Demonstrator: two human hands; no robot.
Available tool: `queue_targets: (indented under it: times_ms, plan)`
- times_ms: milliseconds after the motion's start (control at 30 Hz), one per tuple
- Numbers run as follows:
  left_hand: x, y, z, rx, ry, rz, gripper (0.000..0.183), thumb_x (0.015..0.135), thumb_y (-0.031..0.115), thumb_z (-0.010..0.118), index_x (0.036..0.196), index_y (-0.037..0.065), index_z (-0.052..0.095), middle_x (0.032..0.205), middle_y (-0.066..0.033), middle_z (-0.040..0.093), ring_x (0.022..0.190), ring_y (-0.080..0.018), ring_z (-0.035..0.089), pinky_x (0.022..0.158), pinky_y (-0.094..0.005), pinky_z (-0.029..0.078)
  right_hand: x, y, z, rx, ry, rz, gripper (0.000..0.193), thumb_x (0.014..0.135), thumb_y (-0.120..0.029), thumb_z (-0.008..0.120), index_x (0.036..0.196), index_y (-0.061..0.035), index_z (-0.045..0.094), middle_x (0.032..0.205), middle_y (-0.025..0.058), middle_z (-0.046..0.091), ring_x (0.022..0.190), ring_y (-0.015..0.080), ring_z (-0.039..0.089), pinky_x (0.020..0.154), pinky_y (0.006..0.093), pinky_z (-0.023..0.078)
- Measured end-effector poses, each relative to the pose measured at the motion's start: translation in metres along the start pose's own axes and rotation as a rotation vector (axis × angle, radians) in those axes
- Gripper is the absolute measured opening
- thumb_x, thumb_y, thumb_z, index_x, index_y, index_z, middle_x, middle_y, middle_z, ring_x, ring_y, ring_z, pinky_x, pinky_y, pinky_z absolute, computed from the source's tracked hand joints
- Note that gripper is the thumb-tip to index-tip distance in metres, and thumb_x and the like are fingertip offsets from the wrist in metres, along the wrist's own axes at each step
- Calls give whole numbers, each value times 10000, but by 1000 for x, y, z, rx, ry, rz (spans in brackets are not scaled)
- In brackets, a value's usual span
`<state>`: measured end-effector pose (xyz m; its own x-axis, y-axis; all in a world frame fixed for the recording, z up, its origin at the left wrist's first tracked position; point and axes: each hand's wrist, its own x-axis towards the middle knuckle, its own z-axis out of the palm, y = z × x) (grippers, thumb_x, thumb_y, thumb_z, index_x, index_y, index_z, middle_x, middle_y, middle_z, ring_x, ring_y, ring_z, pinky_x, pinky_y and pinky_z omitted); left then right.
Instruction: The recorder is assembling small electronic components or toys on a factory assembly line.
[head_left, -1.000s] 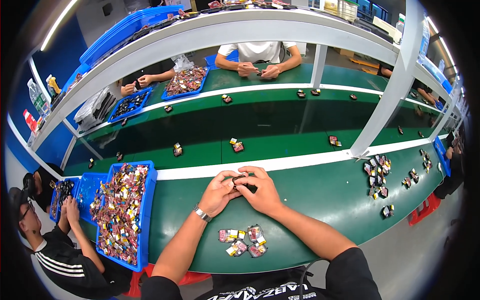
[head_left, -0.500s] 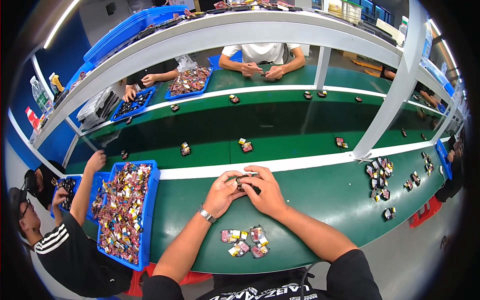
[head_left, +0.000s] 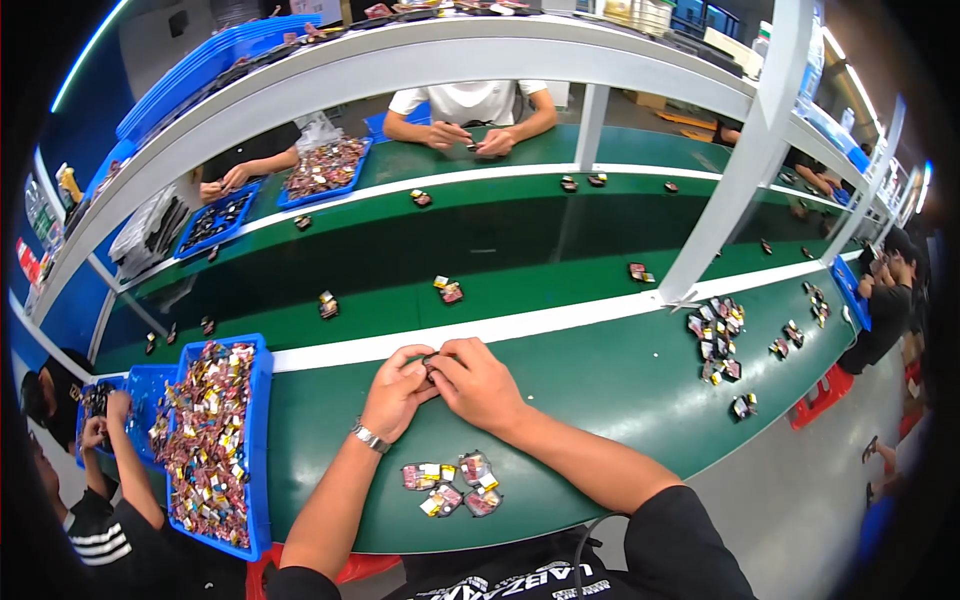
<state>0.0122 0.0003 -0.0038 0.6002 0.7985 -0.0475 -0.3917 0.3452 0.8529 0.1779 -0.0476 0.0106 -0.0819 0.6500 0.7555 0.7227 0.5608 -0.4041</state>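
My left hand [head_left: 396, 393], with a metal watch at its wrist, and my right hand [head_left: 478, 388] meet above the green table. Both are closed on a small dark plastic casing [head_left: 431, 370]; fingers cover most of it. On the table between my forearms lies a small group of small black-cased circuit modules [head_left: 441, 499], with reddish boards and yellow and white patches. Left of my left forearm stands a blue tray [head_left: 260, 450], heaped with loose reddish circuit boards carrying wires and yellow and white parts [head_left: 212, 440].
A white ledge [head_left: 500, 328] divides my table from a green conveyor carrying spaced modules [head_left: 449, 290]. More modules [head_left: 716, 340] are clustered at right. A grey shelf post [head_left: 735, 170] rises there. Co-workers sit opposite and at left, where one reaches into a tray of black parts [head_left: 97, 398].
The view has turned slightly, so the scene sits further left. The left co-worker's raised hand has come down to the tray of black parts. My hands still hold the casing together.
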Motion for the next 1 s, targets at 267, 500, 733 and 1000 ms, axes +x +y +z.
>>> queue_targets:
  times_ms: [267, 500, 733, 1000]
  plan:
    - [-2, 1, 4, 42, 53, -12, 278, 973, 35, 481, 1250, 34, 463, 1125, -92, 634, 1047, -174, 621, 954, -386, 507, -2, 0, -2, -60, -25, -45, 190, 753, -49, 724, 937, -47, 678, 935, 47, 606, 863, 224, 602, 680, 324, 541]
    - [0, 0, 5, 37, 24, -14, 287, 973, 100, 553, 1241, 40, 467, 1087, -71, 640, 1019, -168, 615, 954, -403, 505, -3, 2, 0, -110, -20, -35, 167, 763, -45, 726, 924, -44, 684, 932, 54, 611, 833, 222, 608, 651, 325, 545]
    - [0, -1, 10, 117, 90, 9, 229, 977, 65, 530, 1201, 34, 493, 1096, -90, 657, 1013, -163, 633, 905, -375, 535, 2, 1, -1, -66, -22, -17, 179, 761, -28, 720, 935, -49, 683, 955, 56, 617, 838, 220, 617, 671, 325, 541]
    - [3, -14, 15, 278, 187, 73, 167, 987, 50, 509, 1152, 25, 526, 1049, -77, 667, 941, -110, 641, 798, -280, 561, -1, 13, -1, 434, -95, 421, 207, 826, 8, 677, 1032, -9, 686, 958, 84, 667, 794, 148, 659, 681, 252, 549]
